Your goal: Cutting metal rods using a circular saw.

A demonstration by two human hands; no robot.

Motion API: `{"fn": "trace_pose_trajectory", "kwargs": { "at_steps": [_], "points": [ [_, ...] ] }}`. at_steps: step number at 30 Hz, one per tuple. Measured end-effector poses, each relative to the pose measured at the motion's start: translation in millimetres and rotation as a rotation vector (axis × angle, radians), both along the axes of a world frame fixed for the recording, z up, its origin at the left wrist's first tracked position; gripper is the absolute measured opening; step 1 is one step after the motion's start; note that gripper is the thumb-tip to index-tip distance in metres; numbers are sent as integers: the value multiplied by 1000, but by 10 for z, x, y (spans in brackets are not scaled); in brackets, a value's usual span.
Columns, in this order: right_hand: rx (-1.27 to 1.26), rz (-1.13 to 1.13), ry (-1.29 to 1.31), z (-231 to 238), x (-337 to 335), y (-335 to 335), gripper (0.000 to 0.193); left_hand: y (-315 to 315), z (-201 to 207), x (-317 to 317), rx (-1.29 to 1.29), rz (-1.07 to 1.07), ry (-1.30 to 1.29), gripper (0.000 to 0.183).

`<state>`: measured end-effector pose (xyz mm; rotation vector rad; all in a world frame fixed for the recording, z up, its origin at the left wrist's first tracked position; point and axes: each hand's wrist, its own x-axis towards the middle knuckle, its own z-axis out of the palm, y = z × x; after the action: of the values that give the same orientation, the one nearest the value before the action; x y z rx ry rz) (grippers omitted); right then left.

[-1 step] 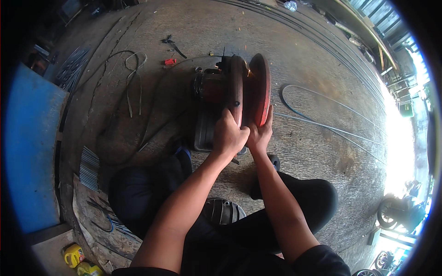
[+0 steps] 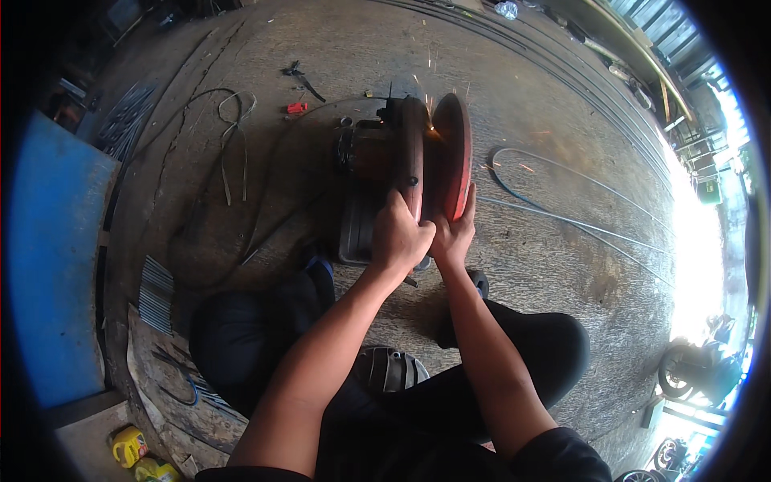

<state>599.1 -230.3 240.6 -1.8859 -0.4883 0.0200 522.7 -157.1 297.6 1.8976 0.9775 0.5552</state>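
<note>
Head view: a motor-driven cutting machine [image 2: 373, 163] stands on the rough floor [image 2: 546, 265], a red disc-shaped piece [image 2: 462, 161] beside its brown rounded guard [image 2: 411, 153]. The left hand [image 2: 400, 234] meets the guard, its grip hidden; the right hand [image 2: 452, 239] grasps the red piece's edge. Should either slip, bare fingers [image 2: 471, 199] could land where sparks [image 2: 431, 128] fly.

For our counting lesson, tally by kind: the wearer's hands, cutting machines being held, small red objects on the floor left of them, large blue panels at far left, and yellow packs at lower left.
Hands: 2
Cutting machine: 1
Small red object: 1
Large blue panel: 1
Yellow packs: 2
Total: 7
</note>
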Motion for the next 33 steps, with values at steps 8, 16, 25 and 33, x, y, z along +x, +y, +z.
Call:
{"fn": "trace_pose_trajectory", "kwargs": {
  "at_steps": [8, 16, 25, 33],
  "points": [
    [0, 9, 49, -7, 4, -5, 71, -12, 19, -8, 52, -8, -10, 36],
    [-28, 12, 30, -18, 15, -4, 71, -10, 7, -8, 20, -14, -11, 37],
    [-17, 0, 41, -26, 9, -4, 71, -17, 4, -10, 75, -18, -37, 38],
    [-5, -15, 31, -64, 2, 3, 70, -12, -8, -6, 63, -4, 19, 36]
  ]
}}
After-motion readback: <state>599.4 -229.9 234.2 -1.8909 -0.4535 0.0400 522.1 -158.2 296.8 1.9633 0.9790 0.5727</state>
